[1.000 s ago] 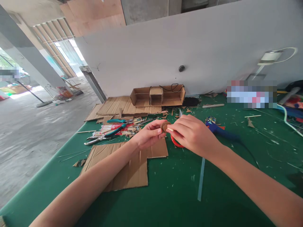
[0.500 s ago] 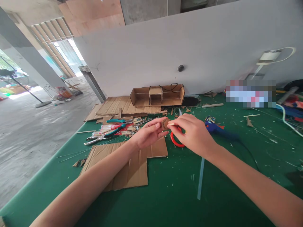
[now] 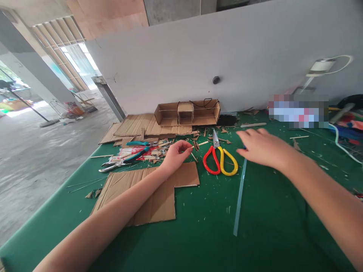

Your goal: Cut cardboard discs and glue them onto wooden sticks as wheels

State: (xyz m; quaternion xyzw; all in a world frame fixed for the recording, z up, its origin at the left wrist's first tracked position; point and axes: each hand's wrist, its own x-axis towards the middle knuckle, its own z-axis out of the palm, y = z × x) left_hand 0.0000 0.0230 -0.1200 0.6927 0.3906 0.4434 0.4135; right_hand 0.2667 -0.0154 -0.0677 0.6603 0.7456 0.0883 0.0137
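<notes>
My left hand (image 3: 179, 153) is closed in a pinch on a thin wooden stick (image 3: 203, 143). A small round cardboard disc (image 3: 196, 146) is threaded on that stick, just past my fingertips. My right hand (image 3: 256, 145) is apart from it on the right, fingers stretched forward and thumb spread below them. A bit of blue (image 3: 244, 147) shows between thumb and fingers; the hand covers the place of the blue glue gun, so contact cannot be made out. Between my hands lie scissors (image 3: 217, 151) with one red and one yellow handle, and below my right hand a clear strip (image 3: 239, 200).
Cut cardboard (image 3: 153, 204) lies under my left forearm. Teal-handled pliers (image 3: 124, 160) rest by wrapped sticks (image 3: 134, 153). A cardboard box (image 3: 167, 113) with compartments stands against the wall. Scraps litter the green table (image 3: 204, 241); a lamp (image 3: 323, 67) is at right.
My right hand has let go of the stick and moved right, over where the glue gun lay, uncovering the scissors. My left hand now holds the stick with the disc alone.
</notes>
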